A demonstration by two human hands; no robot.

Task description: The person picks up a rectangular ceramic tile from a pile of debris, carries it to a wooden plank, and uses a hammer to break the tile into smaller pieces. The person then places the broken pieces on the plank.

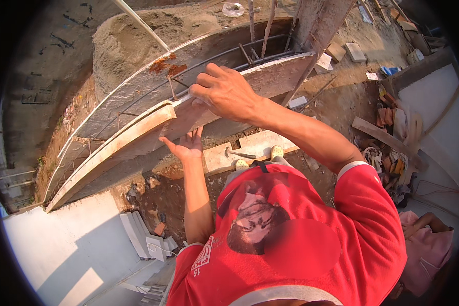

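Note:
My right hand [223, 93] is closed, with bent knuckles, over the top edge of the near formwork board [275, 75]. Something small and pale may be in its fingertips, but I cannot make it out. Below it my left hand [187, 147] is palm up, thumb and fingers apart, by the board's lower side and holding nothing visible. A wooden strip [132, 133] runs along the board's top on the left, ending just short of my right hand. Thin reinforcing bars [204, 70] run between this board and the far formwork board [115, 94].
I stand on a plank [262, 144] where a hammer [240, 153] lies. A post [321, 23] rises at the far end of the boards. A sand heap [130, 46] lies beyond. Scrap wood and rubble [392, 127] are at the right, stacked pale slabs [136, 232] at the lower left.

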